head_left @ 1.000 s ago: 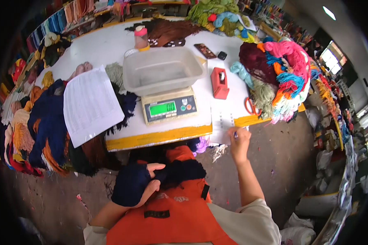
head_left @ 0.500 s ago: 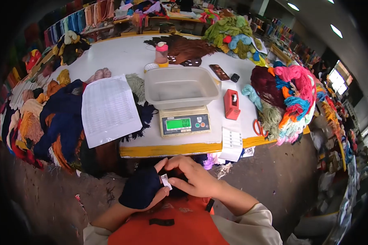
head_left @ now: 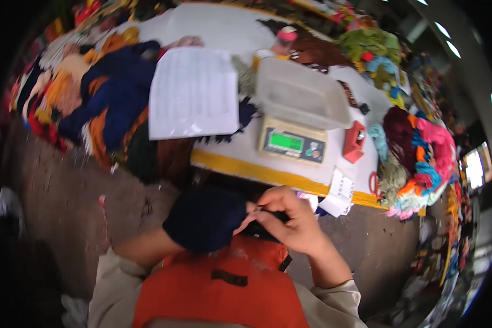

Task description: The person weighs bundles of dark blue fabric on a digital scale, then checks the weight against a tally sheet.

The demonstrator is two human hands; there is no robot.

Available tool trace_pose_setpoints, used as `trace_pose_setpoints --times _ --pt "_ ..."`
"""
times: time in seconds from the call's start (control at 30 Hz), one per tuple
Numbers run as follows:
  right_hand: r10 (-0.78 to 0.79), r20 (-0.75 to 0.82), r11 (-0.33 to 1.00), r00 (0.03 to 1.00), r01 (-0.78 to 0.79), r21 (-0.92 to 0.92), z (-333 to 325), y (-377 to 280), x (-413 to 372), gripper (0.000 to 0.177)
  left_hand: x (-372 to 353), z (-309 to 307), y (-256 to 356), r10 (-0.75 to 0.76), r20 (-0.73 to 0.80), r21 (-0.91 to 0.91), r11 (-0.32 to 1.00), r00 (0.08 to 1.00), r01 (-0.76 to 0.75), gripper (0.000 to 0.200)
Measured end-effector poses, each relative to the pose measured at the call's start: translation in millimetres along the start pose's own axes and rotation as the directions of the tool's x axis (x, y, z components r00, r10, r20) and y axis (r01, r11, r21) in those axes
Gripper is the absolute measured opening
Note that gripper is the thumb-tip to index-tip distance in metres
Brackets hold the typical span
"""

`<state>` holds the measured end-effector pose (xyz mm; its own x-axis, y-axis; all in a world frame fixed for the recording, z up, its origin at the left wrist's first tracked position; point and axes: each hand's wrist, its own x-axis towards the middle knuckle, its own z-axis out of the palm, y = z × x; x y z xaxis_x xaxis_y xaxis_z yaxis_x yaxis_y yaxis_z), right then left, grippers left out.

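A bundle of navy yarn [head_left: 205,220] covers most of my left hand [head_left: 248,217], and the fingertips that show at its right end are closed on it. Thumb and forefinger of my right hand [head_left: 298,223] pinch close against those fingertips. Blur hides what lies between them; the white label visible earlier does not show clearly. Both hands are in front of my orange apron [head_left: 213,298], below the table's yellow edge [head_left: 257,172]. Beyond them stands a digital scale [head_left: 292,143] with a lit green display and a clear plastic tub [head_left: 303,95] on top.
A printed sheet [head_left: 194,95] lies over piled yarn [head_left: 115,82] on the left. Right of the scale are a red tape dispenser [head_left: 355,143], a label strip [head_left: 339,192], red-handled scissors [head_left: 374,183] and colourful yarn [head_left: 434,145]. A pink-capped bottle [head_left: 286,39] stands behind.
The view has swung left, so the table things sit further right and higher. The navy bundle has turned, and the label on it is no longer plain to see.
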<state>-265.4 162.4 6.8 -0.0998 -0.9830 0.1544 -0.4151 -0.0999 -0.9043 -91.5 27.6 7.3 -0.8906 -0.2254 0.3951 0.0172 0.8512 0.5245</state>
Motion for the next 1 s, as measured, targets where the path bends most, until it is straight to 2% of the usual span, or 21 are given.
trace_pose_setpoints --times 0.03,0.07,0.1,0.13,0.17,0.23,0.27,0.3,0.37,0.4,0.43,0.5,0.57,0.67,0.73,0.8,0.87,0.9,0.93,0.97,1.0 --pt "-0.154 -0.063 0.987 0.986 0.157 0.046 1.6 2.2 6.9 0.026 -2.2 2.4 -5.0 0.059 -0.092 -0.017 0.998 0.994 -0.060 0.012" --pt "-0.243 -0.017 0.968 0.970 0.242 -0.060 -5.2 -7.5 12.5 0.028 -2.1 6.4 -9.3 0.069 -0.149 -0.052 0.996 0.986 -0.077 0.013" --pt "-0.264 0.040 0.964 0.964 0.265 -0.029 -7.9 -6.7 15.3 0.029 -2.1 8.6 -14.8 0.084 -0.209 -0.081 0.991 0.974 -0.102 0.013" --pt "-0.288 0.090 0.957 0.953 0.289 0.000 -9.0 -5.0 18.2 0.030 -4.4 6.6 -21.9 0.068 -0.121 -0.190 0.978 0.990 -0.090 0.017" --pt "-0.324 0.101 0.946 0.941 0.324 0.010 -8.1 -4.2 21.0 0.030 -3.0 7.4 -31.1 0.029 0.100 -0.412 0.911 0.995 0.015 0.027" --pt "-0.309 0.120 0.951 0.943 0.308 0.031 -7.8 2.4 20.5 0.029 3.7 -11.0 -18.6 -0.164 0.495 -0.692 0.519 0.853 0.502 0.037" --pt "-0.297 0.116 0.955 0.948 0.295 0.031 -7.0 5.9 19.6 0.029 3.2 -3.1 -20.6 -0.176 0.562 -0.695 0.429 0.809 0.576 0.043" --pt "-0.282 0.031 0.958 0.959 0.280 0.065 -1.2 10.3 18.7 0.025 1.9 -2.0 -22.0 -0.183 0.555 -0.699 0.426 0.811 0.574 0.043" --pt "-0.207 -0.054 0.974 0.977 0.210 0.081 5.1 12.3 13.7 0.023 5.4 -8.8 -21.7 -0.151 0.407 -0.696 0.588 0.901 0.412 0.038" --pt "-0.120 -0.145 0.985 0.982 0.136 0.105 7.8 11.2 12.2 0.021 5.4 -12.1 -22.5 -0.127 0.291 -0.573 0.770 0.948 0.279 0.031" --pt "-0.067 -0.143 0.978 0.987 0.093 0.185 10.2 6.7 11.9 0.023 4.3 -9.7 -23.1 -0.125 0.288 -0.575 0.770 0.949 0.276 0.031" --pt "-0.017 -0.168 0.962 0.986 0.062 0.267 15.5 -2.7 15.5 0.026 3.1 -4.8 -21.6 -0.054 -0.091 -0.240 0.970 0.994 0.031 0.027" --pt "0.033 -0.183 0.936 0.983 0.034 0.351 18.0 -2.8 17.8 0.030 0.9 -6.9 -19.9 -0.130 -0.042 -0.230 0.966 0.991 0.117 0.025" --pt "0.035 -0.179 0.949 0.983 0.024 0.316 17.9 1.3 17.0 0.036 2.5 -1.0 -23.9 -0.144 -0.157 -0.242 0.965 0.977 0.104 0.009" --pt "0.104 -0.109 0.931 0.989 -0.058 0.361 9.2 2.6 13.5 0.036 3.9 -0.3 -27.7 -0.102 -0.256 -0.284 0.959 0.961 0.026 0.005" --pt "0.211 -0.031 0.921 0.977 -0.188 0.341 -6.0 7.9 4.3 0.037 -0.8 -10.8 -37.3 -0.053 -0.234 -0.277 0.961 0.971 -0.015 0.006" --pt "0.275 0.044 0.906 0.961 -0.274 0.322 -32.7 19.9 -12.2 0.033 -12.4 -26.8 -49.1 -0.141 -0.184 -0.405 0.912 0.973 0.056 0.015" --pt "0.325 0.095 0.892 0.941 -0.338 0.300 -50.9 32.2 -24.1 0.032 -13.0 -67.9 -33.1 -0.420 0.192 -0.595 0.669 0.887 0.445 0.019" --pt "0.369 0.078 0.879 0.926 -0.375 0.295 -66.2 41.4 -35.4 0.020 -28.4 -74.7 -36.5 -0.502 0.222 -0.776 0.427 0.836 0.463 0.025" --pt "0.449 0.097 0.845 0.889 -0.457 0.278 -84.9 55.5 -52.6 0.017 -39.2 -95.1 -46.1 -0.404 0.331 -0.774 0.400 0.853 0.490 0.030" --pt "0.522 0.115 0.805 0.845 -0.533 0.259 -102.4 65.9 -70.5 0.016 -55.2 -113.1 -57.1 -0.432 0.410 -0.739 0.360 0.803 0.570 0.034"
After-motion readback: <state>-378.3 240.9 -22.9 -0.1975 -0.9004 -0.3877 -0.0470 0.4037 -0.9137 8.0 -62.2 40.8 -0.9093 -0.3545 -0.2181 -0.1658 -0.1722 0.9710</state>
